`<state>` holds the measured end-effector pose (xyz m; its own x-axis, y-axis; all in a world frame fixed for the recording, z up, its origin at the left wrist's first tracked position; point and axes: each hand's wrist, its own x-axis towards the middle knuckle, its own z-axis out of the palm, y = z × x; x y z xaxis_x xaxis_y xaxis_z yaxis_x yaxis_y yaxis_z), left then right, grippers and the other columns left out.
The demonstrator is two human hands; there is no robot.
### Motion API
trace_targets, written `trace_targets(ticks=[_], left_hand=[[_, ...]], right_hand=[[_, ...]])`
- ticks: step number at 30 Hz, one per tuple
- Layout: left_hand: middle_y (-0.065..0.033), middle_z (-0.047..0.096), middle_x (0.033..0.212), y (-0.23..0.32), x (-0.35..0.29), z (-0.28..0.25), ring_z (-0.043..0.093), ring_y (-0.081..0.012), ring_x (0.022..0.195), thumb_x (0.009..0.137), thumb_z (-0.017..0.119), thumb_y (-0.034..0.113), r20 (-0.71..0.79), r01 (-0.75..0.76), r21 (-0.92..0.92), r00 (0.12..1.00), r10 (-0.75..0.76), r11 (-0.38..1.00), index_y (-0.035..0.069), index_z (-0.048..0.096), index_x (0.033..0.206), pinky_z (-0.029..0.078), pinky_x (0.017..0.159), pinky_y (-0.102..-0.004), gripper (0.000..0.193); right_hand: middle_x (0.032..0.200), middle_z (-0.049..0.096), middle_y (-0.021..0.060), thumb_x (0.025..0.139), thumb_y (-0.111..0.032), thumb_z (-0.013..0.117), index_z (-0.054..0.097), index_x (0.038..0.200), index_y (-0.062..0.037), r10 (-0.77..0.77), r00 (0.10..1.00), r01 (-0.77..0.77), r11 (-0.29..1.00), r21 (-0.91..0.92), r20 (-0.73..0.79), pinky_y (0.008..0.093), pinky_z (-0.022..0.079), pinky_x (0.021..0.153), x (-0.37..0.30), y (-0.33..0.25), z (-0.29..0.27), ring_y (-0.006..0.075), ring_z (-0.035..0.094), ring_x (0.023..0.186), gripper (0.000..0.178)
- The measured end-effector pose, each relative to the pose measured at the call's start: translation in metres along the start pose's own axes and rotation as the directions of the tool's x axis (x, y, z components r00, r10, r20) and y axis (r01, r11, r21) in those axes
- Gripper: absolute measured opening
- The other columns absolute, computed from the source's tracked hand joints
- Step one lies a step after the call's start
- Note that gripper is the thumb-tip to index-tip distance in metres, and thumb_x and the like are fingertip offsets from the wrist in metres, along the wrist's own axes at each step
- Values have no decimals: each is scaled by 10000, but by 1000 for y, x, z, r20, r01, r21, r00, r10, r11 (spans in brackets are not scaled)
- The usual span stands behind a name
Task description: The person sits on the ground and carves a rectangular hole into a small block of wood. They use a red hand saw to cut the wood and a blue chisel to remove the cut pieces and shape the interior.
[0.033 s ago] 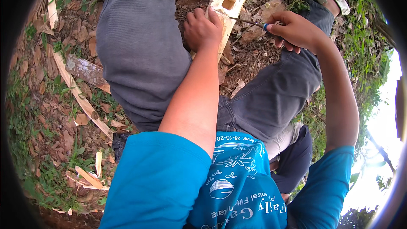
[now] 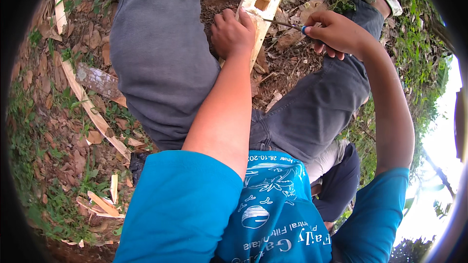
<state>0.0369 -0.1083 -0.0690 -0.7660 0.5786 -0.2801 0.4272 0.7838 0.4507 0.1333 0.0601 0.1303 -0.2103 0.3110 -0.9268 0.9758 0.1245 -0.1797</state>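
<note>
A pale block of wood [image 2: 250, 1] with a square hole cut in its top end stands between my legs at the upper middle. My left hand [image 2: 232, 35] grips its left side, thumb up near the hole and fingers bent around the edge. From the right, my right hand [image 2: 337, 33] holds a tool with a thin dark metal shaft [image 2: 283, 24] and some blue at its handle. The shaft's tip meets the wood just below the hole. Most of the handle is hidden in my fingers, so the exact kind of tool cannot be made out.
Dry leaves and grass cover the ground. At left lie a long curved wood strip [image 2: 87, 101], a bark-covered piece [image 2: 99, 83] and several split pieces [image 2: 104, 204]. Another person's dark-clothed leg [image 2: 340, 181] is close by at lower right.
Almost nothing differs. My right hand and forearm have shifted very slightly; the wood and my left hand stay in place.
</note>
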Motion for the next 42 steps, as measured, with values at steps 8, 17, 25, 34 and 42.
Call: trace_targets(ticks=[8,17,25,34,42], left_hand=[[-182,658,1078,-3,3,4,674,-388,982,1016,470,459,-8,2,-15,1000,-2,1000,53,644,1017,565,782,-501,442],[-198,677,1032,2,3,1,678,-407,962,1002,497,433,-30,-8,-41,1000,7,999,42,661,988,562,791,-517,424],[-193,684,1044,-2,4,5,677,-408,961,1030,448,451,-65,-4,-33,998,2,999,62,669,984,547,819,-517,451],[-192,672,1057,0,3,0,674,-392,976,1017,472,433,-14,-3,-22,1000,3,1000,45,664,1006,555,802,-509,433],[-179,674,1037,1,3,2,678,-392,945,1012,498,411,-39,-23,-5,999,22,1000,59,656,988,557,789,-505,387]], right_hand=[[734,672,43,999,-280,605,615,1134,-39,13,984,25,978,206,-180,275,437,404,-14,14,63,104,568,499,276],[881,699,223,931,-165,699,568,1086,-12,180,731,306,777,551,-659,427,545,733,11,12,232,357,717,819,254],[711,669,35,964,-218,710,637,1127,-32,70,871,275,749,603,-485,283,459,544,2,48,193,107,618,596,258],[1115,661,103,870,-95,607,635,1352,-25,-189,914,343,834,433,-360,283,563,617,-37,36,62,119,661,712,488],[1056,648,61,908,-92,629,686,1254,-58,-72,909,356,645,676,-410,266,610,650,-29,20,49,106,676,718,352]])
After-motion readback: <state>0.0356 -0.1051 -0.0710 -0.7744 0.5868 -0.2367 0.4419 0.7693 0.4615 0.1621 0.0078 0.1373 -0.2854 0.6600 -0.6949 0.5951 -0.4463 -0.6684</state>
